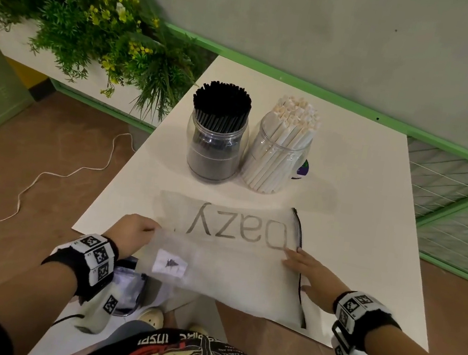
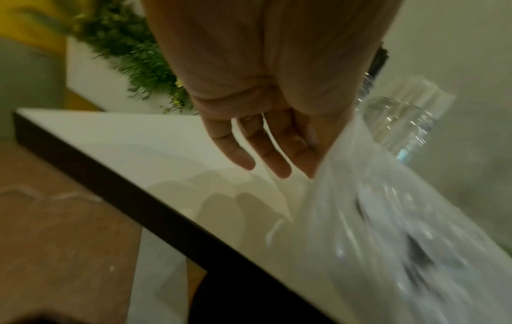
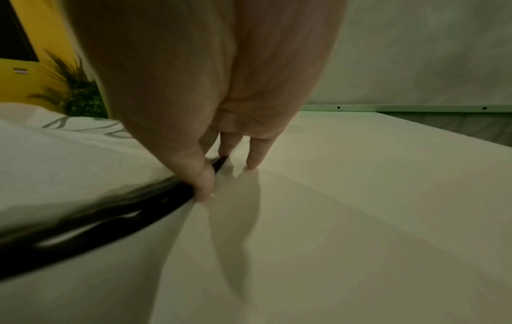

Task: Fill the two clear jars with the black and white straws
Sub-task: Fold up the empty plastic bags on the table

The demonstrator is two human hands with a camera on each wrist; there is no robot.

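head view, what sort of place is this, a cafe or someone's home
Probably a cafe or drinks shop, though I can't be sure. A jar of black straws and a jar of white straws stand on a white table, with a planter of greenery alongside and a green-trimmed wall behind.

Café-like room, leafy planter, straw-filled jars

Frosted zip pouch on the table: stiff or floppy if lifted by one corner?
Probably floppy: the pouch lies flat and crumples where the left hand holds it. Likely light, since it looks thin and see-through. It may slide easily on the glossy table.
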